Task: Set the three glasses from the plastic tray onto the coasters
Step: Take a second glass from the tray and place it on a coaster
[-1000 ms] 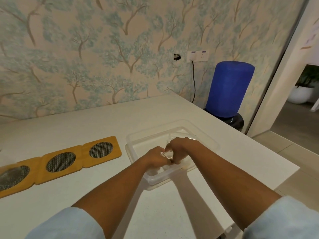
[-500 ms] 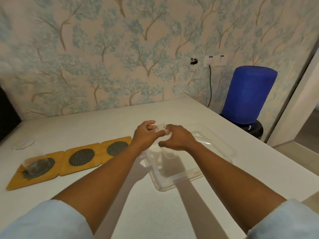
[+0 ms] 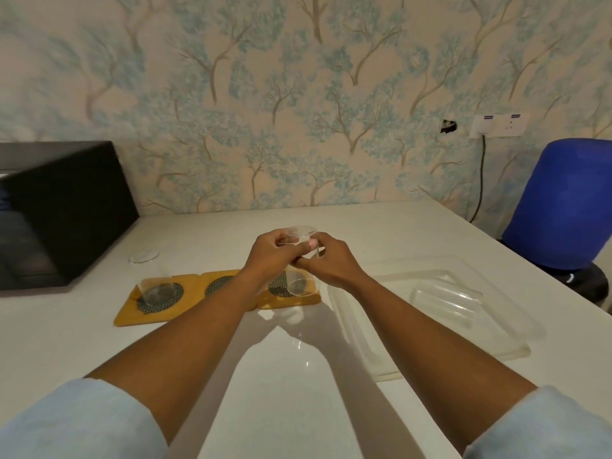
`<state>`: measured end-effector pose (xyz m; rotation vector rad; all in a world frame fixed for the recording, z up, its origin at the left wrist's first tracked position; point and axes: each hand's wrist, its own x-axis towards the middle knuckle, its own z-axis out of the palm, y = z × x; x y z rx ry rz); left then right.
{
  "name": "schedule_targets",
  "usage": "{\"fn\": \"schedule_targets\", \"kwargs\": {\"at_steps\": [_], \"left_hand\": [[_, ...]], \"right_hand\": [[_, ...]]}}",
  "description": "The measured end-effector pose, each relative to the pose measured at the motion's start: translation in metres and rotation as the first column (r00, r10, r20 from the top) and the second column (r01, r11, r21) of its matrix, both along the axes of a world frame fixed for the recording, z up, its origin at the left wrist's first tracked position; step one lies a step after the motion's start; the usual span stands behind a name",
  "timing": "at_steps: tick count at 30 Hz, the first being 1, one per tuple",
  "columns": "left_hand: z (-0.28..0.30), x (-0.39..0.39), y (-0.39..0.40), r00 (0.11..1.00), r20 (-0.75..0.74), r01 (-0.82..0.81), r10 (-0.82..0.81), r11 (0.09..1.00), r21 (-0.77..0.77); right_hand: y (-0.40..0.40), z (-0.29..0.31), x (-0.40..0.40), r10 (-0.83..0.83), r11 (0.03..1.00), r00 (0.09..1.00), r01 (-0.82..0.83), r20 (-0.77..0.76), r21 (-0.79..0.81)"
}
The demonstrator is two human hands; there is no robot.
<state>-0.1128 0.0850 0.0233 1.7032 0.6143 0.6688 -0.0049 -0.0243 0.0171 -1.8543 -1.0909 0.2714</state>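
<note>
Since the earlier frame both hands have carried a glass from the plastic tray (image 3: 371, 339) leftward to the coasters. The left hand (image 3: 271, 256) and right hand (image 3: 326, 263) are both closed around the clear glass (image 3: 299, 260), held tilted above the right coaster (image 3: 288, 293), rim uppermost and base low. The glass looks light, thin-walled, rigid and smooth, so probably slippery and breakable; grip the side wall at mid-height, not the rim. One glass (image 3: 155, 283) stands on the left coaster (image 3: 132, 309); the middle coaster (image 3: 218, 284) is bare. A third glass (image 3: 443, 303) lies on its side in the tray on the desk (image 3: 298, 376).
</note>
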Motion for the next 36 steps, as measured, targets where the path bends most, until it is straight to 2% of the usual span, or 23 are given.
{"fn": "schedule_targets", "kwargs": {"at_steps": [9, 26, 36], "left_hand": [[-0.007, -0.042, 0.048, 0.988, -0.031, -0.152, 0.153, 0.988, 0.038], [-0.046, -0.067, 0.117, 0.943, -0.077, -0.318, 0.324, 0.945, 0.081], [-0.067, -0.065, 0.131, 0.941, -0.128, -0.306, 0.313, 0.950, 0.069]], "right_hand": [[0.065, -0.013, -0.026, 0.173, 0.983, 0.984, -0.170, 0.034, -0.074], [0.151, -0.051, -0.051, 0.247, 0.957, 0.969, -0.249, -0.030, -0.148], [0.160, -0.069, -0.051, 0.243, 0.954, 0.968, -0.251, -0.067, -0.165]]}}
